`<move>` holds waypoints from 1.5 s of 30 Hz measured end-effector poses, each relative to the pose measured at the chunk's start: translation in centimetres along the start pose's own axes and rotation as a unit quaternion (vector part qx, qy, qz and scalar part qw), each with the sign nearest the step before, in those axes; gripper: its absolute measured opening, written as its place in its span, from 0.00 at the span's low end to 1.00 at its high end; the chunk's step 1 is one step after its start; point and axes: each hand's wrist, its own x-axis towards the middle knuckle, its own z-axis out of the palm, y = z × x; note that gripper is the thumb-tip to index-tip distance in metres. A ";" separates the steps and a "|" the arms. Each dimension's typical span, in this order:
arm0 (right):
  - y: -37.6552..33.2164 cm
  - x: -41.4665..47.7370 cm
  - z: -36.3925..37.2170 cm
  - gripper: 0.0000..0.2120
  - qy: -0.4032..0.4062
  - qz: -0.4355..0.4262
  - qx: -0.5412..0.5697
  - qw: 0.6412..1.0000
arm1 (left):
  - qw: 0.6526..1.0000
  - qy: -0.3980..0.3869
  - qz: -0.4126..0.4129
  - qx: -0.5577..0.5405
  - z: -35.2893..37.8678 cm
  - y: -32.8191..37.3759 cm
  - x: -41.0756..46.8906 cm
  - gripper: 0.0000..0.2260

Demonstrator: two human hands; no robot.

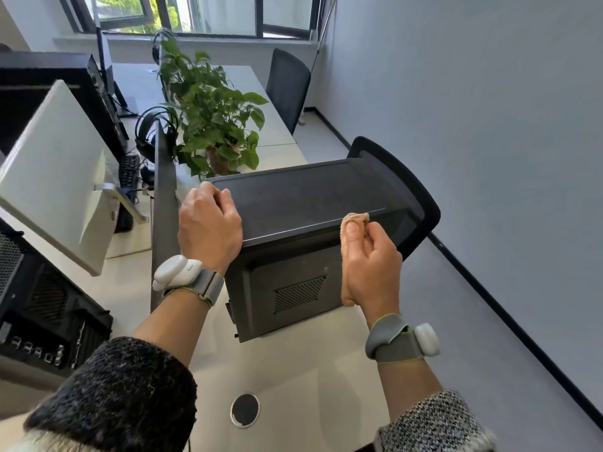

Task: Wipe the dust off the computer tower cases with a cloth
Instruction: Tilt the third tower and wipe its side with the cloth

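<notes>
the fingers (354, 233) of the right hand (372, 265) are pinching a bunched tan cloth (357, 218) against the near top edge of the black computer tower case (310, 200). the fingers (208, 194) of the left hand (208, 226) are curling over the case's top left corner, gripping it. the case is standing on the white table (293, 370), with a potted plant (218, 132) just behind it, a chair (417, 203) at its right and a second tower (42, 308) well to its left.

I am in an office: long white desks (293, 370) split by a grey divider (163, 207), 2 black mesh chairs (411, 203), a monitor (58, 171), keyboard (129, 176), headphones (153, 132), a computer tower (310, 203), potted plants (222, 125) and a wide window (202, 11) at the far end.
</notes>
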 end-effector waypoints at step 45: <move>-1.9 -2.7 2.7 0.18 -0.133 -0.001 0.031 0.991 | 0.999 0.012 -0.027 -0.015 -0.2 0.4 -0.1 0.11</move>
